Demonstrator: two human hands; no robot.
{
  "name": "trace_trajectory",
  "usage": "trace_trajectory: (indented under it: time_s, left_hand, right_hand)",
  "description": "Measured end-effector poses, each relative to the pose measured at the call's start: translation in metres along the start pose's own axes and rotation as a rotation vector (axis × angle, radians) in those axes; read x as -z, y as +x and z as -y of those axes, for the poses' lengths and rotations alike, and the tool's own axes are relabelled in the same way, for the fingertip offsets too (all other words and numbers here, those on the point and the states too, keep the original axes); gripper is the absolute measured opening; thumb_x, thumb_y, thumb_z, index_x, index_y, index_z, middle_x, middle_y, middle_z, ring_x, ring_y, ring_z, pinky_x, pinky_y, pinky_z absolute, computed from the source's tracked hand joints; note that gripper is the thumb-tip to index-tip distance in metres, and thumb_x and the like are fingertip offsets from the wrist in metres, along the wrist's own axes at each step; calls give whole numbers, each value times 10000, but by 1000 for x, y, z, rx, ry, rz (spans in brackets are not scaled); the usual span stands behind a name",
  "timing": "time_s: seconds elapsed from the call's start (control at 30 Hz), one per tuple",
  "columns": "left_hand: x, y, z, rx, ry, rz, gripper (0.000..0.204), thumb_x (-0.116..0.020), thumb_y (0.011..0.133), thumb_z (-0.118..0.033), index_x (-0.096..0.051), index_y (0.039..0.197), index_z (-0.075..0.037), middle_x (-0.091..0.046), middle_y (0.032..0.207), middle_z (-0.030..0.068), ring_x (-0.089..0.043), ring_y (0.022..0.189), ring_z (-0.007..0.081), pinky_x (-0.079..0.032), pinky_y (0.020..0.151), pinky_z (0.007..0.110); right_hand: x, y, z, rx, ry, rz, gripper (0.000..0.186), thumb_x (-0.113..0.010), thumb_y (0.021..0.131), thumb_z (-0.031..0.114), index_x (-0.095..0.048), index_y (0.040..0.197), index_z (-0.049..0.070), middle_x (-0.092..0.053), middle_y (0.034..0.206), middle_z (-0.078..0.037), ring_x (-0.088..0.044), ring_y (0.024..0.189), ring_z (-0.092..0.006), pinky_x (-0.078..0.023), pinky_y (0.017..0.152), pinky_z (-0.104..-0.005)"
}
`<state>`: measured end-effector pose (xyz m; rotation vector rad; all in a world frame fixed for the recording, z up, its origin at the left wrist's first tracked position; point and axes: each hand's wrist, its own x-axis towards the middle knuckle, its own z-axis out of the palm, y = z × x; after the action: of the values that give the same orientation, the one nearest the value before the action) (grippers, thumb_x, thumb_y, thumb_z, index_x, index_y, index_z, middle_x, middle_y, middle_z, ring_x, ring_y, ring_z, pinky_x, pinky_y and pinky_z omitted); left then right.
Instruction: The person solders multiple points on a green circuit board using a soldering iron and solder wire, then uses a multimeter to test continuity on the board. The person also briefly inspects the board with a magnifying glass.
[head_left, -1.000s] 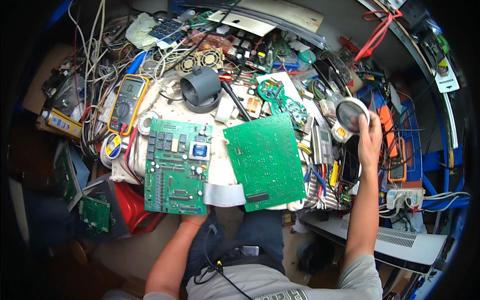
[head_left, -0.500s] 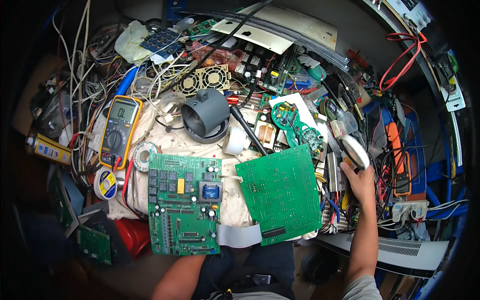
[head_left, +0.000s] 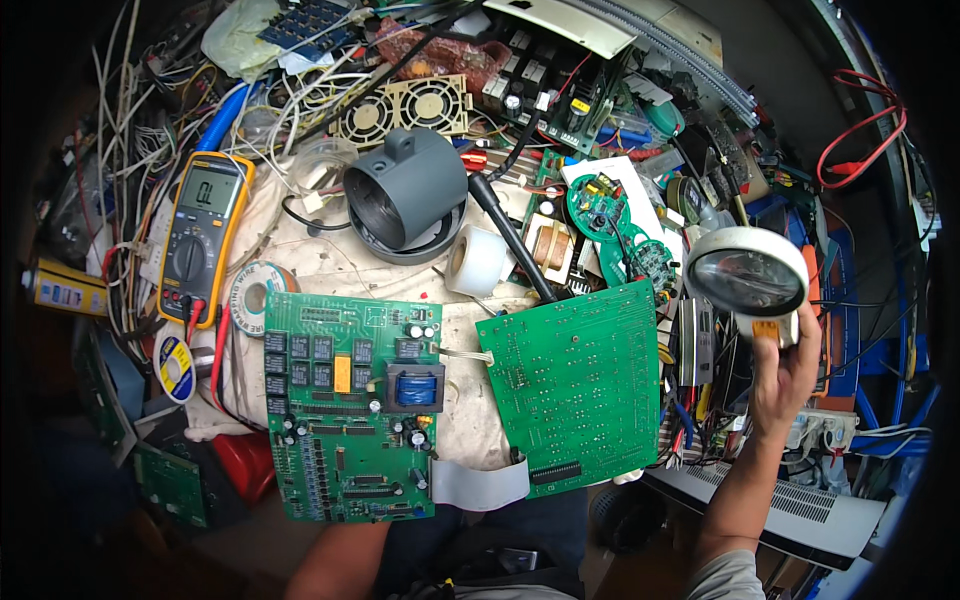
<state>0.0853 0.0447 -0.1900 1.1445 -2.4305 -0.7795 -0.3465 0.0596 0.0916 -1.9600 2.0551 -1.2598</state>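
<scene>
My right hand (head_left: 782, 385) is closed round the short handle of a round white-rimmed magnifying glass (head_left: 748, 272), raised over the right side of the bench. My left forearm (head_left: 340, 560) runs up under the lower edge of a green circuit board (head_left: 335, 420), which hides the hand and its fingers. That board carries several black relays and a blue-wound transformer (head_left: 414, 387). A grey ribbon cable (head_left: 480, 484) joins it to a second green board (head_left: 575, 390), whose solder side faces up.
A yellow multimeter (head_left: 203, 235) lies left, by solder spools (head_left: 175, 367). Behind the boards are a grey cylindrical housing (head_left: 405, 190), a white tape roll (head_left: 476, 260) and a black rod (head_left: 515, 240). Round green boards (head_left: 600, 208) and tangled wires (head_left: 130, 180) crowd the bench.
My right hand has lifted the magnifying glass up and to the right and turned it, so its lens now shows. The view has shifted slightly; the boards stay in place on the bench.
</scene>
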Motion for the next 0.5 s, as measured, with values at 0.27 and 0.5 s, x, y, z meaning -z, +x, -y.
trace_trajectory:
  time_s: [0.27, 0.5]
  left_hand:
    - [13, -17, -14, 42, -77, 50, 446, -679, 974, -336, -684, 1345, -87, -683, 1321, 188, -642, 1244, 387, -507, 1046, 534]
    - [4, -12, -57, 13, -264, 112, 446, -678, 978, -341, -683, 1346, -89, -683, 1322, 185, -641, 1247, 383, -507, 1050, 528]
  right_hand:
    - [-37, 13, 109, -227, 290, 508, 739, -937, 781, 427, -707, 1279, -68, -779, 1091, -189, -770, 910, -260, -597, 842, -344]
    - [-57, 7, 126, 128, 305, 357, 632, -867, 841, 599, -649, 1082, 56, -696, 757, -108, -636, 543, -155, -463, 476, -259]
